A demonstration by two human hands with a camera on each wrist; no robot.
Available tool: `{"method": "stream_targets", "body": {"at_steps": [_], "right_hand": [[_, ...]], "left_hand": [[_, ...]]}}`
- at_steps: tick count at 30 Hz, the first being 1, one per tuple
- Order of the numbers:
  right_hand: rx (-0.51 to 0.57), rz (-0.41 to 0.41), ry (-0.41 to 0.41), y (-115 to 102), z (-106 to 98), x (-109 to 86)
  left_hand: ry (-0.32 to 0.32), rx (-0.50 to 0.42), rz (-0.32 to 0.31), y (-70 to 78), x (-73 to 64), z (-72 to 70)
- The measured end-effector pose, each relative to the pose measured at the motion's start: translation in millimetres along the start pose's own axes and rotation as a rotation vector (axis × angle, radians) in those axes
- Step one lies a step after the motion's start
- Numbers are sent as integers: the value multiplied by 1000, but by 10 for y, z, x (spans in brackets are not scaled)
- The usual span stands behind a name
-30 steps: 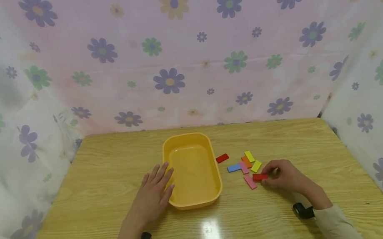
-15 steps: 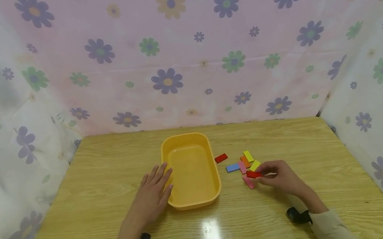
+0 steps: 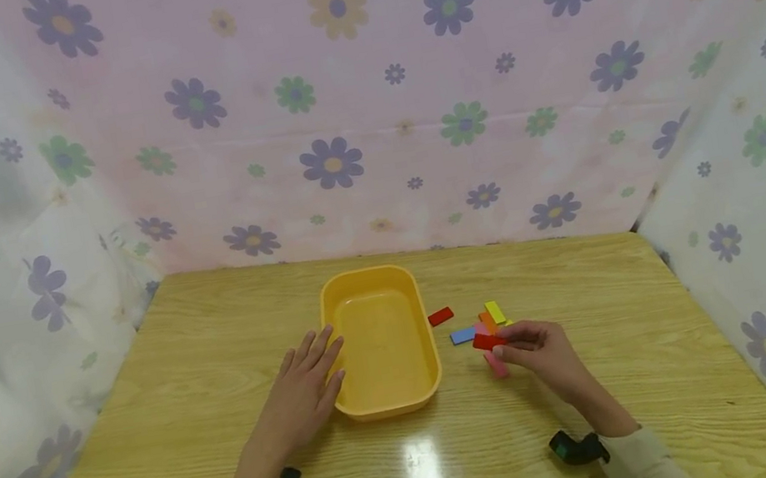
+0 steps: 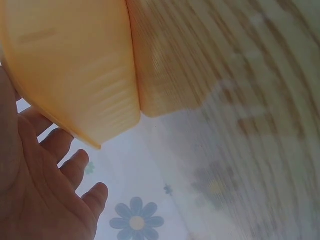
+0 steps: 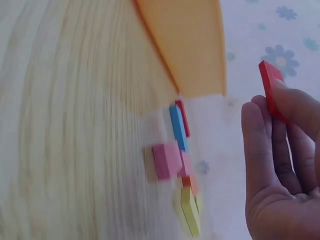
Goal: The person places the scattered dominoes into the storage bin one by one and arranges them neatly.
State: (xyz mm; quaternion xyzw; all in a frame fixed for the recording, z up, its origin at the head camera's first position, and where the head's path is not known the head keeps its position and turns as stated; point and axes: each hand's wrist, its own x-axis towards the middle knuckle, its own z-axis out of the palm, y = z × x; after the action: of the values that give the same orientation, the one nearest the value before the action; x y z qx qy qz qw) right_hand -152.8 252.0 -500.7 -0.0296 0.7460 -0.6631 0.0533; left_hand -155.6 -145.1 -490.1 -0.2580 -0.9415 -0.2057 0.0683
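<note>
My right hand (image 3: 543, 356) pinches a red block (image 3: 488, 341) between thumb and fingers, held above the loose blocks on the table. In the right wrist view the same red block (image 5: 273, 91) stands clear of the tabletop. With straight, spread fingers, my left hand (image 3: 300, 392) rests on the left rim of a yellow plastic basin (image 3: 381, 341). The left wrist view has the fingertips at the edge of the basin (image 4: 75, 70). Below the held block lie a blue block (image 3: 463, 336), a pink block (image 3: 497, 365), an orange block (image 3: 488, 321) and a yellow block (image 3: 495, 311).
Another red block (image 3: 441, 316) lies just right of the basin. Wood-grain tabletop (image 3: 230, 324) surrounds everything. A flowered curtain (image 3: 361, 107) hangs behind the table and along both sides.
My right hand has lifted the red block off the table and carried it left, over the other blocks toward the basin. The left hand stays at the basin's rim.
</note>
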Motion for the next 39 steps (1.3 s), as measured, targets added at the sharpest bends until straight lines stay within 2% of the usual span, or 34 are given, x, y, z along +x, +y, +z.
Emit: {"method": "stream_targets", "body": {"at_steps": [4,8,14,21,28,39], "right_hand": [[145,0,-22,-23,66,-17],[227,3,-20,-40,159,-35],[310,16,6,-83,317,-49],[381,79,68,-171,481,-24],[368,121,59,-192,599,17],[345,86,57,-261,819,128]], "left_hand": [[1,-1,1,11,3,-12],[0,20,8,3,17,-12],[1,63,12,-4,33,-13],[19,54,12,-10,35,6],[10,50,7,-23,36,12],[25,50,17,-34,39,33]]}}
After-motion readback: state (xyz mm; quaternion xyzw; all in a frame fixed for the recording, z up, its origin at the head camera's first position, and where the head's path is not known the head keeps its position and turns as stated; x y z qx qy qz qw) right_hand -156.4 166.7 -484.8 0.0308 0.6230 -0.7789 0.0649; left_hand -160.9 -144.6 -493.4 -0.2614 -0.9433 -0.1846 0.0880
